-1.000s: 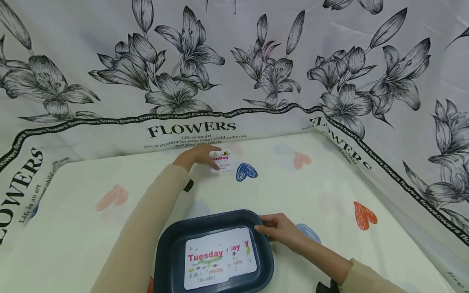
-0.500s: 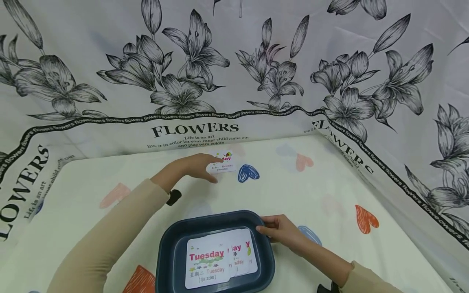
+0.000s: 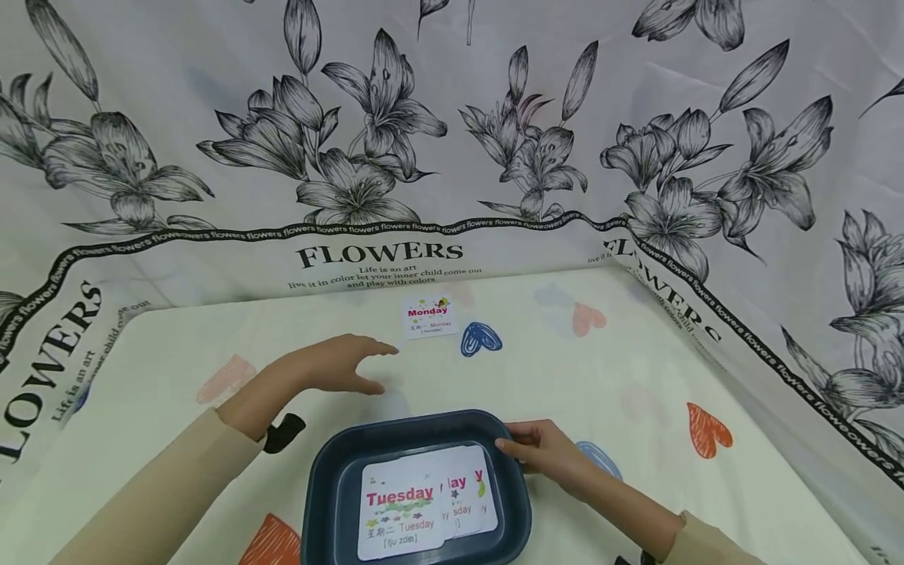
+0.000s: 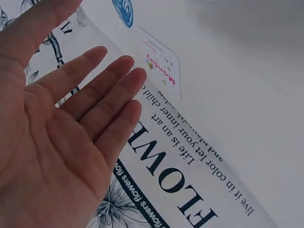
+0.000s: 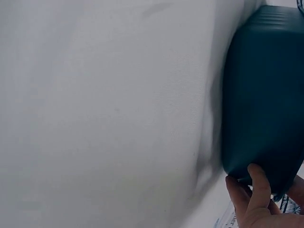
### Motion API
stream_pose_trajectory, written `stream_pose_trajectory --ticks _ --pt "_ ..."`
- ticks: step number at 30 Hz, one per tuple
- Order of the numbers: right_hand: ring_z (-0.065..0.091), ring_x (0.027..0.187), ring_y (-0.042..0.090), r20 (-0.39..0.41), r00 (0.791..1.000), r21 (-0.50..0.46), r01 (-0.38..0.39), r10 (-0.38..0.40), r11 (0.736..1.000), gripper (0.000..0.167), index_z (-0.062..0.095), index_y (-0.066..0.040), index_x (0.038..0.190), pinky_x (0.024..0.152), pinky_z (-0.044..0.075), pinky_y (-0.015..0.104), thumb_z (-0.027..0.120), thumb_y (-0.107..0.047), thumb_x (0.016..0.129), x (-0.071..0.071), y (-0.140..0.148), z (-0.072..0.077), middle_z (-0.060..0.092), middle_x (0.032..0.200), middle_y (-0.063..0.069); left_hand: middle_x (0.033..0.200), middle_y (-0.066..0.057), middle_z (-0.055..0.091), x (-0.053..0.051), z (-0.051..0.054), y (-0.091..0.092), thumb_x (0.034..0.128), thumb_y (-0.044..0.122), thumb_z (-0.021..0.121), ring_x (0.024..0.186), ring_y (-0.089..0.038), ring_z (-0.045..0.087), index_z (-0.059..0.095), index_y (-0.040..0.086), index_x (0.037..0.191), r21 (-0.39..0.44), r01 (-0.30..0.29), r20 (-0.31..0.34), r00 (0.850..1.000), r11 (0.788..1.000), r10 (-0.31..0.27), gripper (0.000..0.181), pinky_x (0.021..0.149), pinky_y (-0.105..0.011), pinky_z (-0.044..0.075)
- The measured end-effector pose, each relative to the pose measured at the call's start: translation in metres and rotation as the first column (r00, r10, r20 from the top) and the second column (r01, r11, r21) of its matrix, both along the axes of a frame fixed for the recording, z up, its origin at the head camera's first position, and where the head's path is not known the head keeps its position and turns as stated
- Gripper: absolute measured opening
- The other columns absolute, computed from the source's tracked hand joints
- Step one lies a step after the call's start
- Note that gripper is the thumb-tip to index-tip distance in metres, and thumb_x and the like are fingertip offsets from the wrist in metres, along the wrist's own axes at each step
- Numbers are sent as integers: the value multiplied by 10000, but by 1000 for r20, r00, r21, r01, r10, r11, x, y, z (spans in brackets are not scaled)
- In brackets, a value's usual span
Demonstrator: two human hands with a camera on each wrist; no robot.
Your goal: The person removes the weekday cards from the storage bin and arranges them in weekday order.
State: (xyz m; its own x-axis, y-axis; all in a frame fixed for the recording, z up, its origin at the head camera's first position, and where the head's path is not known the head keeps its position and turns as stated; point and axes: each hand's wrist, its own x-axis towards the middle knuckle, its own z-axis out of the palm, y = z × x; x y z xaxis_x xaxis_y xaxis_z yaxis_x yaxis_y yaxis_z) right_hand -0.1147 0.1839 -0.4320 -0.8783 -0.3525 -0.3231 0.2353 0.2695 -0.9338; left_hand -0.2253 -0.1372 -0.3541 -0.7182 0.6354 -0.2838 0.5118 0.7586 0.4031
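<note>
A white Monday card [image 3: 429, 318] lies flat near the back of the table, its print in pink. My left hand [image 3: 332, 365] hovers in front and to the left of that card, fingers spread and holding nothing; the left wrist view shows its bare palm [image 4: 57, 137]. My right hand [image 3: 547, 451] grips the right rim of a dark blue tray [image 3: 520, 502], thumb on top and fingers below. Inside the tray lie overlapping word cards, with the Tuesday card [image 3: 399, 510] on top. Seen from the right wrist, fingers press against the tray's outer wall [image 5: 261, 95].
A white tablecloth [image 3: 600, 377] with printed hearts covers the table. Behind it and along both sides hangs a white curtain [image 3: 452, 173] with black flower prints and lettering. The tray stands at the table's near middle.
My left hand has let go of the Monday card and drawn back to the left and nearer, leaving the card flat on the table. The right hand stays on the tray.
</note>
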Motion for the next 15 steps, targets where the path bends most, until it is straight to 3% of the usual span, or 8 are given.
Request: stream_pose_trajectory --ticks 10,15 --pt "649 964 273 -12 1000 10 -4 4 1000 471 539 64 1237 748 536 378 608 -250 892 1 -1 0 631 1129 196 1301 -132 522 35 4 -23 783 332 716 1203 -337 469 509 104 1306 41 -67 -32 997 997 68 606 960 -514 388" --pt "649 957 287 -22 1000 12 -17 17 1000 492 519 88 1242 737 537 383 594 -260 901 1 -1 1 622 1132 219 1262 -120 546 49 5 -26 783 340 715 1136 -310 520 516 117 1298 74 -99 -41 994 992 102 596 906 -496 436"
